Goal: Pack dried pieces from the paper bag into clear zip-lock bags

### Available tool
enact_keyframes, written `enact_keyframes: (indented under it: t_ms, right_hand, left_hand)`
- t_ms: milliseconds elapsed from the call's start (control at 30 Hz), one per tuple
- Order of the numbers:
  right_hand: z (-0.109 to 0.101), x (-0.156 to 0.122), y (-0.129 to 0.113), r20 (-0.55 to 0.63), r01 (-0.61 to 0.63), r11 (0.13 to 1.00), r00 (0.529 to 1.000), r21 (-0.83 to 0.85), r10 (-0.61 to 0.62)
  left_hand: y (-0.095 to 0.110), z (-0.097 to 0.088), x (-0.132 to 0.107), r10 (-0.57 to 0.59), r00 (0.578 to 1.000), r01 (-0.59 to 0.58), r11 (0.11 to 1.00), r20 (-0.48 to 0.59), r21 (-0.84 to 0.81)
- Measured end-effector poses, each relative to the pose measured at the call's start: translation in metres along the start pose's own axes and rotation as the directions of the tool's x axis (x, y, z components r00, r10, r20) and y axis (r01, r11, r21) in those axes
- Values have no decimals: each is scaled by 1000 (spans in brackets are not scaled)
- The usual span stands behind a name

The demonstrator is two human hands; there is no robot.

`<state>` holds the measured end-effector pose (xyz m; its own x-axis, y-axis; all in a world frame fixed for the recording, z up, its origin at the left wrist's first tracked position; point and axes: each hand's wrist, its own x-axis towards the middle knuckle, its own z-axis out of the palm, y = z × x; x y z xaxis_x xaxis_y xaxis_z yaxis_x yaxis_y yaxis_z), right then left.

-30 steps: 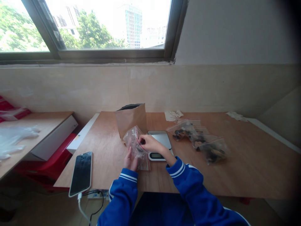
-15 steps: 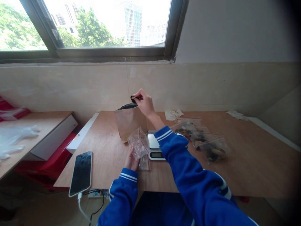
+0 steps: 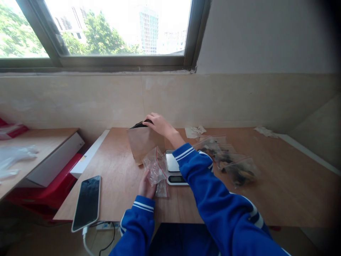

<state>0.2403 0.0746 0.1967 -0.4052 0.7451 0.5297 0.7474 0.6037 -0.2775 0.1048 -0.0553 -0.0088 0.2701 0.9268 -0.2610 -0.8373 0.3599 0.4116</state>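
Note:
My left hand (image 3: 147, 185) is closed on a clear zip bag (image 3: 155, 165) with a red seal line, held tilted above the tabletop. Another clear zip bag (image 3: 161, 189) lies just below it. At the mouth of a brown paper bag (image 3: 141, 144), which stands upright, my right hand (image 3: 157, 124) has its fingers bent around a dark piece (image 3: 148, 121). Its exact kind is too small to make out, and the fingertips are partly hidden. A white digital scale (image 3: 174, 179) sits between the two arms, partly covered by my right sleeve.
Several zip bags (image 3: 241, 172) with dark and brown dried pieces lie right of the scale. A phone (image 3: 87, 202) on a cable lies at the table's left edge. Crumpled tissue (image 3: 195, 131) is at the back. A red stool (image 3: 53, 188) stands between the tables.
My right hand has come down from above the paper bag to its mouth, with the dark piece in its fingers. My left hand keeps hold of the zip bag. The view has shifted slightly.

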Motion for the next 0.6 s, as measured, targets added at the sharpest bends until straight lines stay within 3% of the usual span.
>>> enact_keyframes:
  t_ms: [100,200,433,533,600]
  right_hand:
    - [-3,-5,-8,-16,-22,979,1000,-205,19]
    - [-2,-12,-14,-58,-57,976,997,-209,45]
    - [-18,-36,-11,-232,-97,992,966,84,114]
    - [-26,-68,-11,-342,-154,937,902,313,262]
    - [-22,-97,-15,-274,-218,854,884,473,378]
  left_hand:
    - [2,-2,0,2,999,-1,1000,37,-8]
    - [3,-2,-1,-3,997,5,1000,79,-22]
    - [7,10,-10,51,997,-55,996,59,64]
    - [11,17,-18,70,995,-81,982,69,171]
    - [12,24,-24,90,994,-102,968,66,229]
